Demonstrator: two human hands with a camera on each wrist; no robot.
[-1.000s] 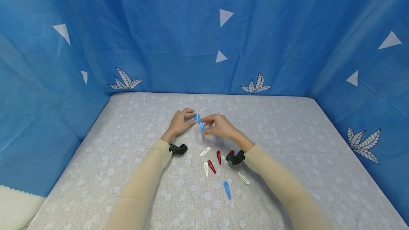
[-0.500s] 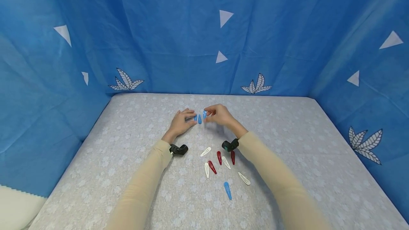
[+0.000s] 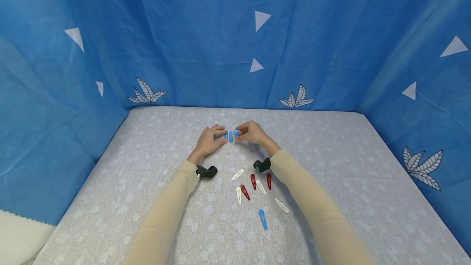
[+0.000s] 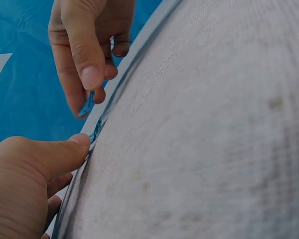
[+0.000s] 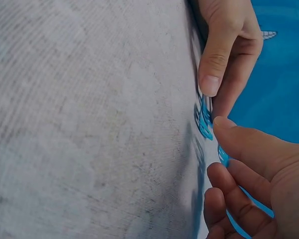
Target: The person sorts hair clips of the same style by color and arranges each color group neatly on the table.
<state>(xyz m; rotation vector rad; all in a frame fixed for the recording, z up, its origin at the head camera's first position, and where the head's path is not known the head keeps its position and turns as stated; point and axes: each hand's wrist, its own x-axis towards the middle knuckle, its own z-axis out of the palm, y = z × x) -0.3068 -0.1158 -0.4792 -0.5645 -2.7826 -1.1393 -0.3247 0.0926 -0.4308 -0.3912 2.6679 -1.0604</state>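
In the head view three small blue snap hair clips sit in a row near the back of the table. My left hand [image 3: 209, 140] rests at the leftmost blue hair clip [image 3: 226, 135], thumb and forefinger bracketing its two ends. My right hand [image 3: 254, 133] pinches the rightmost blue hair clip [image 3: 236, 133] between thumb and fingers, close over the cloth. Between the hands lies the middle blue hair clip [image 3: 231, 137], untouched. The left wrist view shows the right hand's clip [image 4: 87, 105] hanging below the thumb. Right-hand fingers partly cover it in the right wrist view.
Nearer the front lie several white clips [image 3: 238, 196], red clips [image 3: 269, 181] and one more blue clip [image 3: 263, 219], loosely scattered below the right wrist. A patterned grey cloth [image 3: 147, 199] covers the table. A blue curtain [image 3: 217, 44] hangs along its back and sides.
My right hand has carried its blue clip from in front of the middle clip to that clip's right side, farther back. My left hand has stayed in place.
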